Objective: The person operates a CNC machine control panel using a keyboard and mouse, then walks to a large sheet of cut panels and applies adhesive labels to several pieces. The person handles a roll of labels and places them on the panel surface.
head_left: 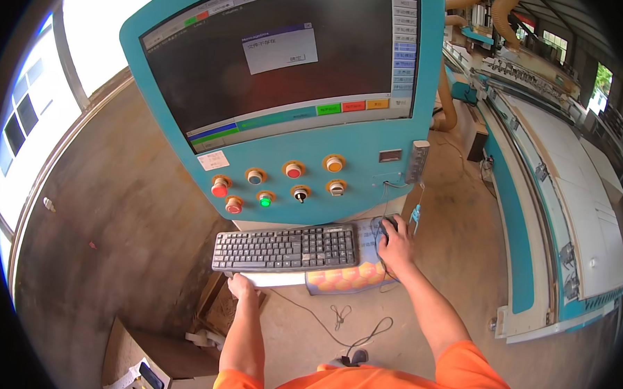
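My right hand is closed over a black computer mouse, which rests on a printed mouse mat with an orange honeycomb pattern. To its left lies a black keyboard on a narrow white shelf. My left hand is curled at the shelf's front left corner, just below the keyboard; its fingertips are partly hidden. Above stands a teal control console with a screen. A small grey message window is open on the dark screen.
Coloured push buttons and switches sit below the screen. A long machine bed bearing white panels runs along the right. A loose cable trails across the floor. At lower left, a phone lies on a cardboard box.
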Action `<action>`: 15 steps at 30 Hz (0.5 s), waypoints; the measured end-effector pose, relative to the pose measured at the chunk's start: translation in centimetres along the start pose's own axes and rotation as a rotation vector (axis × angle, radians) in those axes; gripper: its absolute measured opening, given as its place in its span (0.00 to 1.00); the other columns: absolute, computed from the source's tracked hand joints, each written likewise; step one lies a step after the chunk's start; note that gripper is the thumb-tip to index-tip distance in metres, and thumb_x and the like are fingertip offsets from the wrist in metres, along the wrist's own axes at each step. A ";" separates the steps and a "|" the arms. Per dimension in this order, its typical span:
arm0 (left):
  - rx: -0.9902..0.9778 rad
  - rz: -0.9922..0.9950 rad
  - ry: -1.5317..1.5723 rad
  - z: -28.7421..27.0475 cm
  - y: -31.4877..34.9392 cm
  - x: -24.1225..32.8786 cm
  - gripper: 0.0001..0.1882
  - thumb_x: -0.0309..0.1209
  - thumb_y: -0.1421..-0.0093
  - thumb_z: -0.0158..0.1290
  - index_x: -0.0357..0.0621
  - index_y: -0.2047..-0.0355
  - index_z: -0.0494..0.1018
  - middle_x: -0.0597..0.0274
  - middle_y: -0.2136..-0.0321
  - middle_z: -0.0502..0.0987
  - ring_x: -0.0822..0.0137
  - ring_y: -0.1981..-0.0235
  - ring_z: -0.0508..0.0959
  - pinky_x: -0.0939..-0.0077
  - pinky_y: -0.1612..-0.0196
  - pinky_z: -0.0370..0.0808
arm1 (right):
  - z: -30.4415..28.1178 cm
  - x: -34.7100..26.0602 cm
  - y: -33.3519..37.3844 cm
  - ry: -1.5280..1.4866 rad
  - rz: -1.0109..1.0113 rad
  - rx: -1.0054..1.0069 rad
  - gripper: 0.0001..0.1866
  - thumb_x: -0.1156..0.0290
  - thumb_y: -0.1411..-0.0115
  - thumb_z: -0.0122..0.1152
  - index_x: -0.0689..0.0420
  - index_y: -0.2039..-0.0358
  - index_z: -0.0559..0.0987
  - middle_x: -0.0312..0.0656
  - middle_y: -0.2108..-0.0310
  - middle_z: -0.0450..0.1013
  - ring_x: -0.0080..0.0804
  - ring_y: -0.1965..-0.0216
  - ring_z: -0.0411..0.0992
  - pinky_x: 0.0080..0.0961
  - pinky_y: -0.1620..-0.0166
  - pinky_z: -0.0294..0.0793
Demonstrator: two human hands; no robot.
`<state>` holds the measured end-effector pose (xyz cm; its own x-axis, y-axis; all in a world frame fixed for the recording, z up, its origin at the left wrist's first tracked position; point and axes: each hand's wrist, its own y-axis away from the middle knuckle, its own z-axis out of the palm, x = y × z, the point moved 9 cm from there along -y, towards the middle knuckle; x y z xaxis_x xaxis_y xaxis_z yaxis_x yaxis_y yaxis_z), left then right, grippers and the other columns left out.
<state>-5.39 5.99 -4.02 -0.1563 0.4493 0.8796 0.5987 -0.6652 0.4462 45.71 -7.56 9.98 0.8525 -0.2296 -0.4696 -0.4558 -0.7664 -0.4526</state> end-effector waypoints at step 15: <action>0.017 0.094 0.000 -0.3 -1.5 0.0 0.25 0.33 0.40 0.41 0.31 0.46 0.70 0.40 0.53 0.78 0.46 0.64 0.83 0.55 0.76 0.80 | -0.4 -0.4 0.1 -0.012 -0.033 0.061 0.23 0.71 0.45 0.59 0.53 0.47 0.78 0.47 0.40 0.65 0.50 0.41 0.65 0.42 0.41 0.69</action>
<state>-6.53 6.84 -4.66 -0.0984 0.3854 0.9175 0.6241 -0.6942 0.3585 45.40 -7.77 10.44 0.8642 -0.1978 -0.4627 -0.4428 -0.7356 -0.5126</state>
